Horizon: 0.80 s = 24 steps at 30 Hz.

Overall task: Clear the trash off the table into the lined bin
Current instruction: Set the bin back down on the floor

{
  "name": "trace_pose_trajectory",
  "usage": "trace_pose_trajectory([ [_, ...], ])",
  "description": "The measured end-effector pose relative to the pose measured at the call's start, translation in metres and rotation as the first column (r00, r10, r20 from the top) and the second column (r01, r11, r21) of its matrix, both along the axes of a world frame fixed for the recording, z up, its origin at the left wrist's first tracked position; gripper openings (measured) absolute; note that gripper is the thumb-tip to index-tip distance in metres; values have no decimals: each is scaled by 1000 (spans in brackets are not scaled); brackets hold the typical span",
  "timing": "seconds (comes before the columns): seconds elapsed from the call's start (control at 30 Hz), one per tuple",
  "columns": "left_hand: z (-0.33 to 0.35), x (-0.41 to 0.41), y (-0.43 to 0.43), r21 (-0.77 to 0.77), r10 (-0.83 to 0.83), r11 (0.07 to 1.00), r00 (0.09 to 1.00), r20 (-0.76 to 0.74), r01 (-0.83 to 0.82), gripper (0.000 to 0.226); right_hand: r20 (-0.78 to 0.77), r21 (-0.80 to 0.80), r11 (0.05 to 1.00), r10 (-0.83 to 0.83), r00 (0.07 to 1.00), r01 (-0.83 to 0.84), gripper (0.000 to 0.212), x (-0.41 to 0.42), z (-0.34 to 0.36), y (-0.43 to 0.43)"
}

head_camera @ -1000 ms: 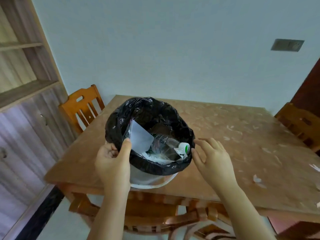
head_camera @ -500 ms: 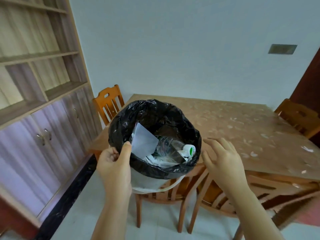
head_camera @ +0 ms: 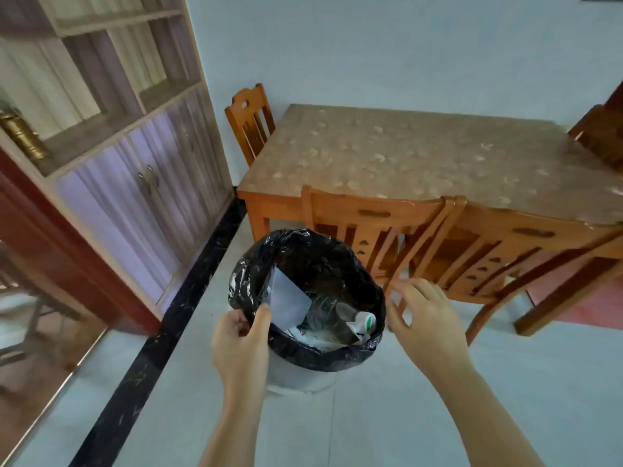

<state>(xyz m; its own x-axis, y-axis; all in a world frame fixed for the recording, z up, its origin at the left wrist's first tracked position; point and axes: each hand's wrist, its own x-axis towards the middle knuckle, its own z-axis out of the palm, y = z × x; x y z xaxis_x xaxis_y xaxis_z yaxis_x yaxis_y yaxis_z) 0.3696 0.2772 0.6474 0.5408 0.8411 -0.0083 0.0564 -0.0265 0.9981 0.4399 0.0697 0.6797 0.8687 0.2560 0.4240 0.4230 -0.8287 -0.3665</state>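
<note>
White bin (head_camera: 296, 379) lined with a black bag (head_camera: 303, 264) folded over its rim, seen from above over a pale tiled floor (head_camera: 387, 416); whether its base touches the floor cannot be told. Inside the liner lie a white sheet of paper (head_camera: 286, 301) standing against the left wall, a crushed clear plastic bottle (head_camera: 332, 315) with a white and green cap (head_camera: 365, 322) toward the right, and crumpled white scraps (head_camera: 313, 338) beneath. The left hand (head_camera: 241, 348) reaches forward from the lower edge of the view and is clamped on the near-left rim of the bin, thumb pressed inside against the liner and the other fingers curled around the outside. The right hand (head_camera: 426, 321) is extended at the right side of the bin, fingers spread apart and slightly curved, holding nothing and just clear of the liner's edge. Beyond the bin stand two wooden chairs (head_camera: 371, 217) pushed side by side under the bench (head_camera: 421, 153), whose top carries a brown patterned cover. A third chair (head_camera: 249, 119) stands at the bench's far left corner and part of another shows at the right edge. A cabinet (head_camera: 141, 183) with pale doors and open shelves lines the left wall, bordered at floor level by a dark strip (head_camera: 161, 335).
</note>
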Motion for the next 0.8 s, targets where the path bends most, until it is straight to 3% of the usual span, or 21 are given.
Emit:
trace_pose_trajectory([
  [0.37,-143,-47,-40,42,-156,982,919,-361,183,29,-283,-40,998,-62,957,52,24,-64,-146,-16],
  [0.6,-295,-43,-32,52,-273,932,790,-549,358,32,-338,-42,992,-127,933,120,23,-74,-284,-13],
  [0.8,-433,-62,-23,-28,-290,934,713,-638,356,34,-384,-91,981,-191,903,169,24,-88,-416,-13],
])
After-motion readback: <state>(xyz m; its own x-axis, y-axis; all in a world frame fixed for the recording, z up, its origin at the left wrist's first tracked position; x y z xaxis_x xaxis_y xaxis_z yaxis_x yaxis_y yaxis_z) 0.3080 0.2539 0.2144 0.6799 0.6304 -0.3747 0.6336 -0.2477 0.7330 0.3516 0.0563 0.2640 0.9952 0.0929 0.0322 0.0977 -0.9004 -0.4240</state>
